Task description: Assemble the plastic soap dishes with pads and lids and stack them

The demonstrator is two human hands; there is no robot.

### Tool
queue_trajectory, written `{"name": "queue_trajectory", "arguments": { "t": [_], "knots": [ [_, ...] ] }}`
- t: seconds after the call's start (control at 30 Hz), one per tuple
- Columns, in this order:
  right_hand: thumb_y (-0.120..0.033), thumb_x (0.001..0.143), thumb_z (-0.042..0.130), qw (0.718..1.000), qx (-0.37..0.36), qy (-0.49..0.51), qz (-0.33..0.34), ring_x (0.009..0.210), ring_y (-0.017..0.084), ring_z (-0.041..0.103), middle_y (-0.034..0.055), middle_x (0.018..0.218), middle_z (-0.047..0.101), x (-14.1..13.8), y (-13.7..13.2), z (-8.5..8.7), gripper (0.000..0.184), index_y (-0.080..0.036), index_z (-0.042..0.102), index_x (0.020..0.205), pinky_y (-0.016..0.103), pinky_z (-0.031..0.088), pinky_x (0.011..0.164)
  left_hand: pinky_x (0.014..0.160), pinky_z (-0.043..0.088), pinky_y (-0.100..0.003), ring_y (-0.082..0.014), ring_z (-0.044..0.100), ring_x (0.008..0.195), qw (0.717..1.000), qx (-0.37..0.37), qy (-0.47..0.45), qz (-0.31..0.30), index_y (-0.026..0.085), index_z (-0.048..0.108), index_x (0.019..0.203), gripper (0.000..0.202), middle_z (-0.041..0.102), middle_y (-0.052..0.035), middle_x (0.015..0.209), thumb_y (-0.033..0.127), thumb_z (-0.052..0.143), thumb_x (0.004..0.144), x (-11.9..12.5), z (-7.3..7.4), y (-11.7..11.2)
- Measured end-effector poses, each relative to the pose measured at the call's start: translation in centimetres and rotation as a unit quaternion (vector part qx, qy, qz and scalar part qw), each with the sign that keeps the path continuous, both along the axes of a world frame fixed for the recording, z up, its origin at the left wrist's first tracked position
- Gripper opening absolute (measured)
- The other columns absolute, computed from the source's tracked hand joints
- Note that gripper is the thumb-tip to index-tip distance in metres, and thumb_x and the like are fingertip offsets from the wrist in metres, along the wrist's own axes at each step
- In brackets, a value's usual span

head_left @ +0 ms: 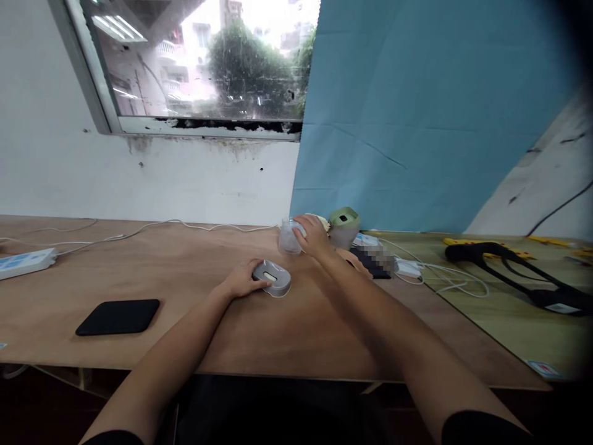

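A wooden bench (306,340) stands against a stained white wall (185,176), where blue sheeting (407,111) hangs beside a bright, grimy window (204,68).

2 black sleeves (484,428), plain-edged; 2 bare forearms (178,346); 2 bare hands (241,279); dark lower clothing (269,411).

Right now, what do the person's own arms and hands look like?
The left hand and right hand are ungloved, with no watch or bracelet visible; the forearms are bare, and plain black sleeves show at the picture's bottom edge.
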State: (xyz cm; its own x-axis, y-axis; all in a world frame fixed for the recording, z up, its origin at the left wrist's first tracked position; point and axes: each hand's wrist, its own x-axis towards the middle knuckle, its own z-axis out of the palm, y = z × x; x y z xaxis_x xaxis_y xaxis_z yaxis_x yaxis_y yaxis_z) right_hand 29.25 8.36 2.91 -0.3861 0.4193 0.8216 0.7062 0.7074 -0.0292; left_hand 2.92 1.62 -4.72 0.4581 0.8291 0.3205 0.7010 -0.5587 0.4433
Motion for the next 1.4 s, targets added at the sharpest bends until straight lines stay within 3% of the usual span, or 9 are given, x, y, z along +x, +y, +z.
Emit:
{"name": "queue_trajectory", "arguments": {
  "t": [0.1,0.17,0.27,0.43,0.6,0.9,1.13,1.23,1.4],
  "knots": [
    [-0.041,0.088,0.051,0.997,-0.030,-0.002,0.067,0.112,0.027,0.052,0.0128,0.117,0.060,-0.9,-4.2,-3.4,0.040,-0.019,0.056,0.121,0.047,0.040,0.099,0.106,0.032,-0.047,-0.0372,0.041,0.129,0.999,-0.001,0.051,0.009,0.021,0.046,0.136,0.099,0.041,-0.0148,0.143,0.073,0.069,0.055,0.2,-0.1,-0.2],
    [-0.051,0.081,0.059,0.980,-0.093,-0.107,0.140,0.116,0.029,0.051,0.0115,0.124,0.058,-1.2,-6.5,-5.5,0.053,-0.024,0.054,0.127,0.048,0.040,0.100,0.104,0.033,-0.049,-0.0376,0.045,0.125,0.998,0.007,0.060,0.019,0.023,0.051,0.131,0.093,0.047,-0.0145,0.138,0.072,0.070,0.055,0.4,-0.1,-0.3],
    [-0.055,0.073,0.068,0.965,-0.169,-0.143,0.143,0.122,0.031,0.047,0.0117,0.134,0.050,-1.4,-7.6,-7.2,0.066,-0.027,0.052,0.131,0.050,0.039,0.101,0.098,0.039,-0.046,-0.0337,0.054,0.113,0.998,0.037,0.035,0.032,0.025,0.061,0.116,0.074,0.057,-0.0111,0.124,0.070,0.069,0.058,0.5,0.1,-0.2],
    [-0.051,0.079,0.064,0.963,-0.251,-0.041,0.087,0.124,0.028,0.048,0.0121,0.139,0.046,-1.3,-6.4,-7.6,0.057,-0.025,0.054,0.129,0.046,0.042,0.101,0.080,0.048,-0.036,-0.0253,0.061,0.093,0.993,0.063,-0.055,0.083,0.021,0.062,0.098,0.054,0.064,-0.0068,0.102,0.065,0.067,0.065,-0.1,0.7,0.0],
    [-0.049,0.081,0.063,0.956,-0.273,-0.016,0.108,0.124,0.027,0.048,0.0119,0.136,0.048,-1.0,-6.3,-7.6,0.052,-0.025,0.056,0.126,0.046,0.042,0.101,0.081,0.048,-0.036,-0.0249,0.061,0.092,0.990,0.075,-0.074,0.096,0.021,0.061,0.099,0.053,0.066,-0.0062,0.101,0.062,0.068,0.066,-0.1,0.8,-0.2],
    [-0.046,0.086,0.057,0.945,-0.278,0.083,0.151,0.110,0.023,0.058,0.0112,0.126,0.057,-1.2,-6.7,-7.1,0.037,-0.022,0.061,0.115,0.040,0.052,0.087,0.096,0.045,-0.040,-0.0282,0.053,0.117,0.982,0.071,-0.160,0.071,0.016,0.042,0.134,0.080,0.052,-0.0152,0.132,0.054,0.070,0.070,-0.4,0.3,0.6],
    [-0.047,0.088,0.051,0.924,-0.310,0.183,0.127,0.094,0.022,0.063,0.0079,0.109,0.065,-1.1,-6.1,-7.5,0.041,-0.022,0.058,0.120,0.038,0.054,0.080,0.093,0.047,-0.041,-0.0273,0.057,0.108,0.989,0.043,-0.138,0.020,0.016,0.021,0.146,0.114,0.041,-0.0181,0.141,0.055,0.079,0.056,-0.3,0.4,0.0],
    [-0.048,0.088,0.051,0.932,-0.288,0.189,0.115,0.092,0.022,0.063,0.0080,0.106,0.065,-1.1,-6.4,-7.3,0.041,-0.022,0.059,0.119,0.038,0.054,0.078,0.090,0.049,-0.038,-0.0223,0.060,0.099,0.985,0.054,-0.160,0.038,0.017,0.032,0.141,0.086,0.049,-0.0145,0.135,0.049,0.070,0.071,-0.3,0.4,0.1],
    [-0.046,0.092,0.046,0.943,-0.239,0.204,0.106,0.098,0.023,0.062,0.0090,0.115,0.063,-1.5,-7.1,-6.8,0.038,-0.024,0.056,0.121,0.039,0.053,0.082,0.073,0.050,-0.031,-0.0188,0.063,0.078,0.976,0.053,-0.183,0.105,0.020,0.063,0.107,0.035,0.069,-0.0049,0.091,0.044,0.057,0.083,-0.6,0.6,0.5]
  ]
}}
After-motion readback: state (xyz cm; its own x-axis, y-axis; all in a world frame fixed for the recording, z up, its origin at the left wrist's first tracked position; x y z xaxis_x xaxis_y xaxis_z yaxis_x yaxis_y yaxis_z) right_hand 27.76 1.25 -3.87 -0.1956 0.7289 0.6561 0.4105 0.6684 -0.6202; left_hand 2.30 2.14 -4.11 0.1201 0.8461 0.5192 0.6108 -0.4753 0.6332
